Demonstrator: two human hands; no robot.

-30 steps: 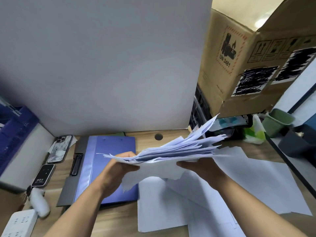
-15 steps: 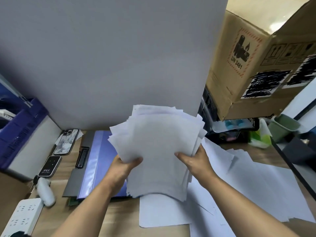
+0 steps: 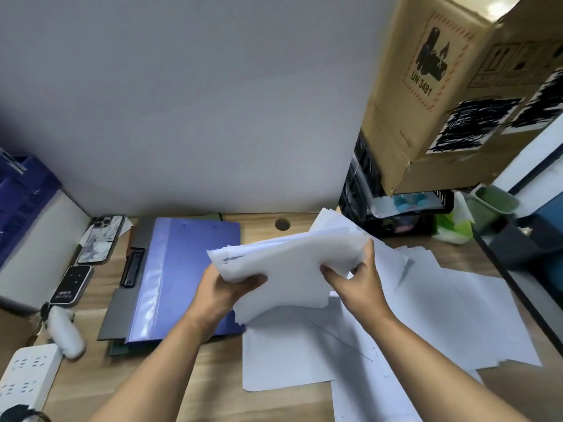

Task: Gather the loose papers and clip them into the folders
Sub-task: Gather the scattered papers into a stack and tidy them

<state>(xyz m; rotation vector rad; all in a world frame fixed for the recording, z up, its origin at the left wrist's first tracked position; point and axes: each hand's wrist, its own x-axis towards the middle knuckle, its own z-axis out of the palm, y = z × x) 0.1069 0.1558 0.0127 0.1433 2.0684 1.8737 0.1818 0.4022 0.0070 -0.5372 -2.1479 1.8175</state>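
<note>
Stack of papers: held in the air over the wooden desk, between the blue folder and the loose sheets spread on the right
Long axis: runs left to right across the view, with the right end a little higher and farther away
Facing: the broad white face tips up toward the camera; the left end shows ragged, uneven sheet edges
Left hand: grips the stack's near left corner, thumb curled on top and fingers hidden beneath
Right hand: clasps the right end, fingers wrapped over the far edge and thumb pressed on the near side
Blue folder: lies closed and flat on the desk left of the stack, long axis pointing away from the person, on top of a grey folder whose black clip shows at the left
Loose sheets: overlap one another flat on the desk, under and to the right of the stack
Change from half a second ago: the stack stood upright then, its face to the camera and its long axis vertical; it is now lower and laid over sideways, with both hands holding it as before
</note>
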